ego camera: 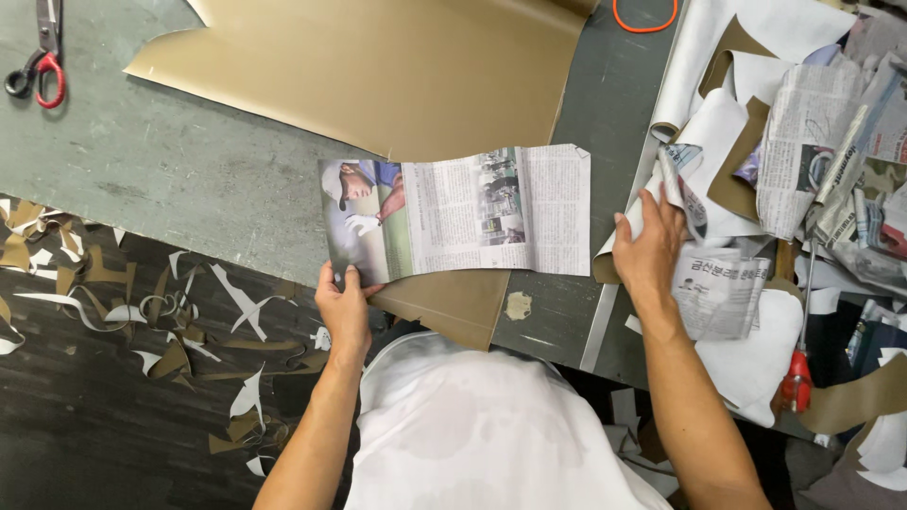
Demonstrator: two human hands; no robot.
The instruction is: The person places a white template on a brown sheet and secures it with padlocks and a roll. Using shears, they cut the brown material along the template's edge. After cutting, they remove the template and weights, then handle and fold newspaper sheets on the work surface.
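Note:
A folded newspaper strip (463, 212) lies across the front of a large tan sheet (378, 71) on the grey-green table (189, 179). My left hand (344, 307) pinches the strip's near left corner, thumb on top of the printed photo. My right hand (648, 247) is off the strip to the right, fingers curled around a piece of white and printed paper (661, 189) at the edge of a heap. The strip's right end lies free on the table.
A heap of newspaper, white and tan offcuts (803, 142) fills the right side. Red-handled scissors (40, 66) lie at the table's far left, an orange loop (645, 19) at the top, a red-handled tool (801, 368) at the right. Scraps (170, 321) litter the dark floor.

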